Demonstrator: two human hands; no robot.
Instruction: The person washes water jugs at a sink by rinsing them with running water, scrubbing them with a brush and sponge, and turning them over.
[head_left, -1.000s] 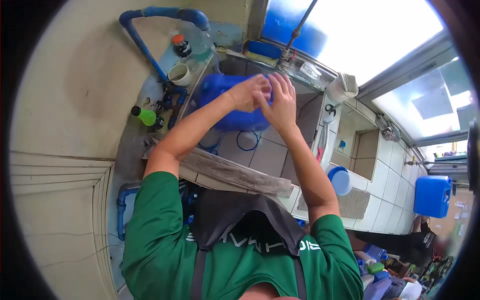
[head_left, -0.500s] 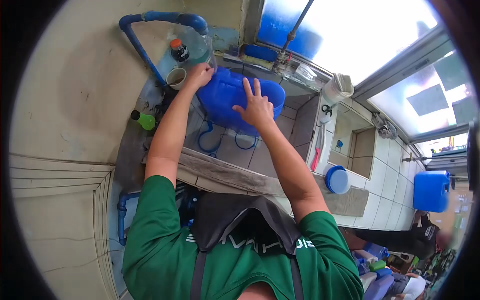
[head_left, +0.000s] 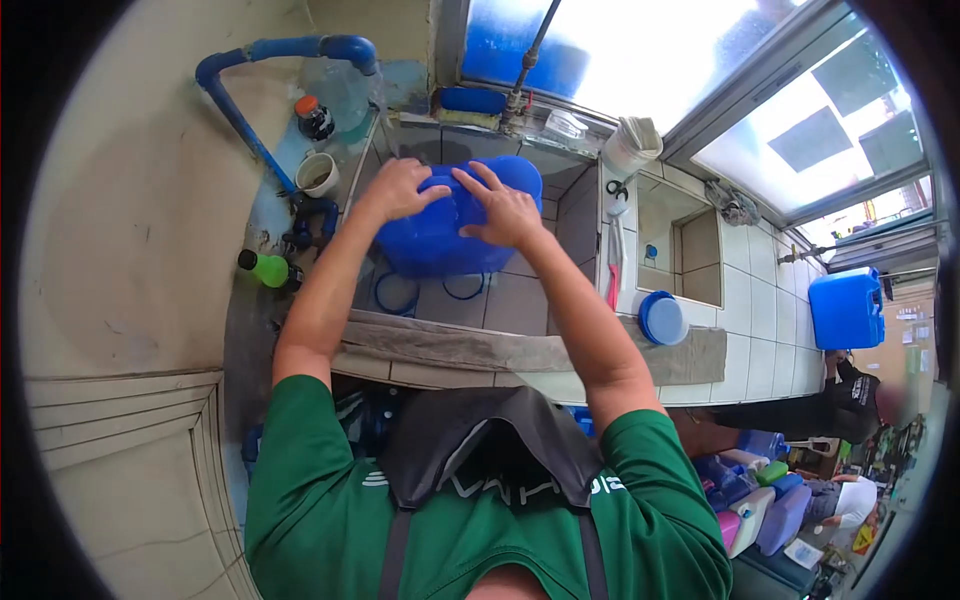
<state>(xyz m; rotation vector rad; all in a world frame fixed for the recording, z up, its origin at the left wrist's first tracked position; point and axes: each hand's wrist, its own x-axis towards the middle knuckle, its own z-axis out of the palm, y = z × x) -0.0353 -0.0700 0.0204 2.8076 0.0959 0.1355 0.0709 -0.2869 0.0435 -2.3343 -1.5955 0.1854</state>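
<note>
A translucent blue plastic water container (head_left: pixel 430 245) rests tilted in the tiled sink (head_left: pixel 515 300). My left hand (head_left: pixel 400 188) grips its upper left edge, the thumb lying across the top; some of its fingertips are hard to see. On the container's upper side lies my right hand (head_left: pixel 503 212), fingers spread and not wrapped round anything. Water appears to run from the blue pipe spout (head_left: pixel 350 50) just beyond my left hand, into the sink's far left corner. Two blue rings (head_left: pixel 397 292) show below the container, near the sink's front wall.
Along the left ledge stand a white cup (head_left: pixel 318 175), an orange-capped bottle (head_left: pixel 314 118) and a green-topped bottle (head_left: pixel 268 268). Right of the sink are a red-handled brush (head_left: pixel 614 270), a round blue lid (head_left: pixel 662 318) and a blue jerrycan (head_left: pixel 846 308). A person (head_left: pixel 845 400) is at the far right.
My left hand has shifted from beside the spout onto the container's top edge. The container has turned and come away from the spout, with my right hand still on it.
</note>
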